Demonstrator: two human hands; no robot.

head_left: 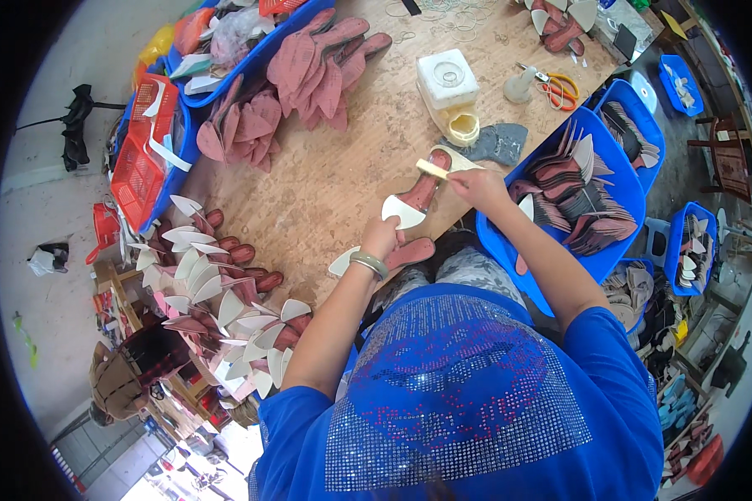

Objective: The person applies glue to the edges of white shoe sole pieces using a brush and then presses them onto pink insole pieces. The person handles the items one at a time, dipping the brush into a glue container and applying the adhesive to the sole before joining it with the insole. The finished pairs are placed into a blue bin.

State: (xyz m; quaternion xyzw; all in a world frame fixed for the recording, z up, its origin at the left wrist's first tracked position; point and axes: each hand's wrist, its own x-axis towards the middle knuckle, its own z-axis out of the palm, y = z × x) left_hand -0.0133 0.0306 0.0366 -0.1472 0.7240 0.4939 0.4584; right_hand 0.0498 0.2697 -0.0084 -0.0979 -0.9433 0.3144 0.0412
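Where the table [309, 196] ends by your lap, just under the middle of the frame, a pink sole [415, 251] lies next to your left hand [379, 240]. That hand's thumb and fingers are pinched on the white toe of the red sole [422, 192], which is at the middle of the frame. From that hand, the red sole runs the long way up and to the right, with its heel end farther from you. Your right hand [480, 185] is nearer the heel, over on its right, and is closed around a pale yellow stick [431, 169]. The stick points left and crosses over the sole near the heel; I can't tell if they touch. Past it, a cream cup [464, 128] stands by a dark gray pad [500, 144]. Farther off, orange-handled scissors [563, 93] lie at the upper right.
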